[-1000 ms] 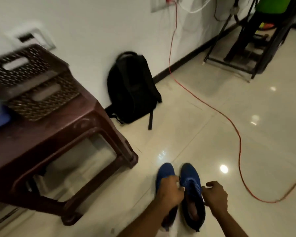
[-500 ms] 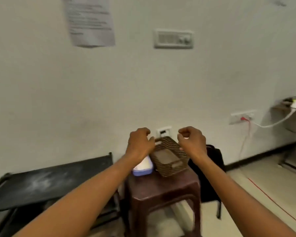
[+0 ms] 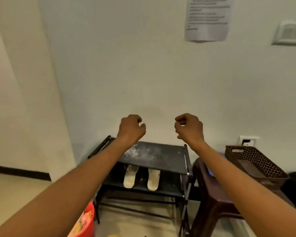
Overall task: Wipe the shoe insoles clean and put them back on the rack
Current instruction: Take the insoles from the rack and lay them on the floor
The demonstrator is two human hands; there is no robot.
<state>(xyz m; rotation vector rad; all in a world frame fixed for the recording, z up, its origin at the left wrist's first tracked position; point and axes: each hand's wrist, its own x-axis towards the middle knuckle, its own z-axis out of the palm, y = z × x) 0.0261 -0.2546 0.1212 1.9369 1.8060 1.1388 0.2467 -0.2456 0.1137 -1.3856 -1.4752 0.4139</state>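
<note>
Your left hand (image 3: 132, 128) and right hand (image 3: 189, 128) hover loosely curled, holding nothing. The insoles (image 3: 130, 177) lie below and between them, on the rack (image 3: 154, 154), under its top shelf. Reach down under that shelf and pinch each insole by its near end

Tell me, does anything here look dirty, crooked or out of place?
Yes. The top shelf of the black rack carries a whitish dusty smear left of centre. The two pale insoles on the shelf below look grubby. On the stool to the right, the brown basket seems to sit tilted.
</note>
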